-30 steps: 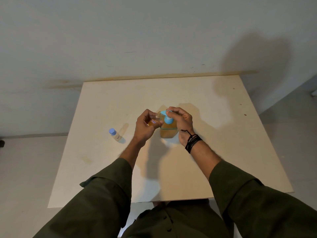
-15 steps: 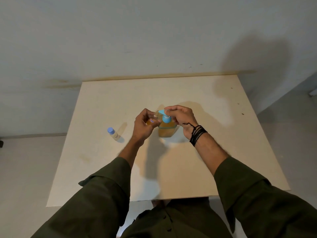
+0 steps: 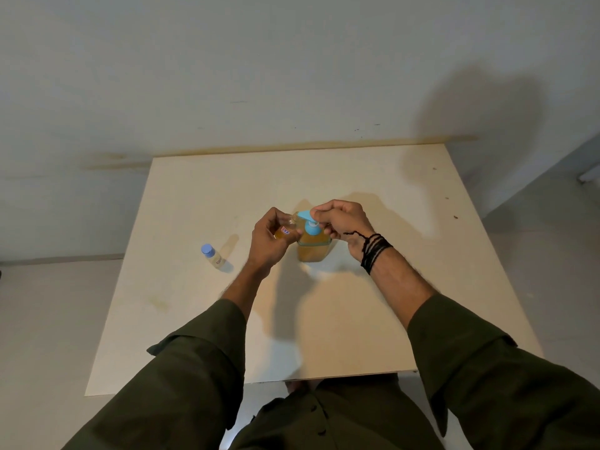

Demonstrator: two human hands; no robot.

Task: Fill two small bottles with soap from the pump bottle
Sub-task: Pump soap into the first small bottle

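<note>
An amber soap pump bottle (image 3: 314,248) with a blue pump head (image 3: 308,219) stands at the middle of the table. My left hand (image 3: 268,241) grips a small clear bottle (image 3: 285,230) with amber soap in it, tilted, its mouth under the pump's spout. The fingers of my right hand (image 3: 341,222) curl over the back of the pump head, which stands raised. A second small bottle (image 3: 212,256) with a blue cap stands alone to the left, apart from both hands.
The cream table (image 3: 373,319) stands against a pale wall (image 3: 292,76). Its front edge is near my body. Floor shows left and right of the table.
The pump head has come up from its pressed position and my right hand has risen with it. The left hand keeps the small bottle at the spout.
</note>
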